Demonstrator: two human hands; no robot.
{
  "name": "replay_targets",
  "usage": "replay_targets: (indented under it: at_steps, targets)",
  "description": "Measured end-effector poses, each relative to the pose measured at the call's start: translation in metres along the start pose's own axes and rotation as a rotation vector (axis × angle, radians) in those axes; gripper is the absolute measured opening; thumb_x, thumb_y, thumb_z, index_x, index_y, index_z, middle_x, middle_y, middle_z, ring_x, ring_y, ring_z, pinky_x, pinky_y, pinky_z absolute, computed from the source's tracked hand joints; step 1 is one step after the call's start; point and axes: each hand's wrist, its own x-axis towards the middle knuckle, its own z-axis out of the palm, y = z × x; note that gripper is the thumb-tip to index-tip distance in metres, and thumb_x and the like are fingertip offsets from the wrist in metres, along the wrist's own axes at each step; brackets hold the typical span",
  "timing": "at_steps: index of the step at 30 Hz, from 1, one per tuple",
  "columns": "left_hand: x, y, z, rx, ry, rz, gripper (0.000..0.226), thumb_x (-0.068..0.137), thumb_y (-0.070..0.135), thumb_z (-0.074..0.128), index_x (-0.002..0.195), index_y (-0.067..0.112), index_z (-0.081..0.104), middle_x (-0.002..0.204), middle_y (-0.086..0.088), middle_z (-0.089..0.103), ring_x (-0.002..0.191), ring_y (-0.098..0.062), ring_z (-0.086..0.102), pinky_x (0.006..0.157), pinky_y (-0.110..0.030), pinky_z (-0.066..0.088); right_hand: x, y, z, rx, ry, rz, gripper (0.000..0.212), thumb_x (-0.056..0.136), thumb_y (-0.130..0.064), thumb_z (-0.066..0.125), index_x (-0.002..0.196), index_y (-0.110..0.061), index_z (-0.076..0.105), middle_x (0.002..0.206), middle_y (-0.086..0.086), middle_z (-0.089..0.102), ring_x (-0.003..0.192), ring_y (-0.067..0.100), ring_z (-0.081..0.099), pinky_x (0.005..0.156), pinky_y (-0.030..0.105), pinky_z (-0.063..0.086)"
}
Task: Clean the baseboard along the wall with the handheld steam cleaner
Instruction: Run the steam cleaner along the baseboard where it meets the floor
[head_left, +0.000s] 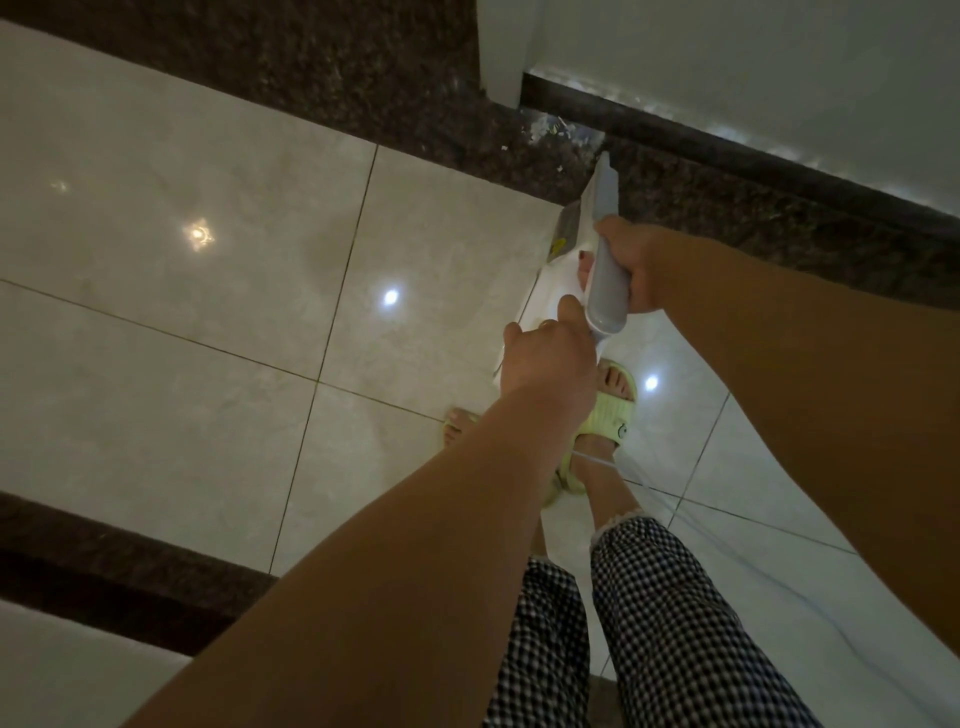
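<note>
Steam cleaner (597, 249) clenched in both grips, nozzle near baseboard (727, 140), open tile floor (208, 312) left

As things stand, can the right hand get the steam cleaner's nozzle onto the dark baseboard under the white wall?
Probably yes. The right hand grips the steam cleaner, whose nozzle points at the baseboard across bare dark floor border; nothing stands between.

Floor: glossy cream tiles (208, 291), thin grout lines, ceiling lights reflected as bright spots (390, 297). Dark speckled stone border strip (322, 73) runs along the far edge, another band (104, 561) at lower left. White wall (779, 62) top right, white door frame post (501, 47) beside it. Dim lighting overall.
</note>
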Motion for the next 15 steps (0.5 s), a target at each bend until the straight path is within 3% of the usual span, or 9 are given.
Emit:
replay_targets:
  at_steps: [3,7,11,15]
  targets:
    - [-0.006,-0.006,0.003,0.003,-0.017,-0.016,0.05,0.089,0.026,0.059,0.126,0.011,0.029,0.082,0.003,0.051,0.084,-0.021,0.06,0.095,-0.04,0.035,0.001,0.007,0.004,-0.003,-0.011,0.015,0.045,0.093,-0.042,0.058,0.126,-0.012,0.053,0.073,0.001,0.065,0.061,0.012,0.061,0.064,0.031,0.054]
    - [-0.011,-0.012,0.004,0.011,-0.019,-0.031,0.055,0.089,0.025,0.059,0.13,0.009,0.027,0.089,0.001,0.057,0.088,-0.022,0.061,0.098,-0.041,0.035,-0.001,0.013,0.011,0.02,-0.004,0.029,0.039,0.092,-0.042,0.059,0.116,-0.012,0.055,0.073,0.001,0.064,0.061,0.012,0.06,0.075,0.03,0.055]
    - [-0.013,-0.014,0.006,0.001,-0.025,-0.035,0.055,0.088,0.025,0.06,0.13,0.009,0.028,0.08,0.003,0.049,0.087,-0.021,0.062,0.099,-0.041,0.035,-0.001,0.014,0.014,0.007,0.003,0.016,0.034,0.094,-0.042,0.056,0.107,-0.011,0.055,0.072,0.001,0.064,0.063,0.012,0.06,0.083,0.031,0.054]
    - [-0.01,-0.013,0.007,-0.004,-0.005,-0.024,0.056,0.089,0.026,0.059,0.132,0.009,0.027,0.09,0.001,0.059,0.088,-0.021,0.062,0.097,-0.041,0.035,0.0,0.011,0.012,-0.013,0.01,0.009,0.034,0.093,-0.043,0.057,0.102,-0.01,0.057,0.071,0.001,0.064,0.064,0.012,0.06,0.093,0.033,0.052]
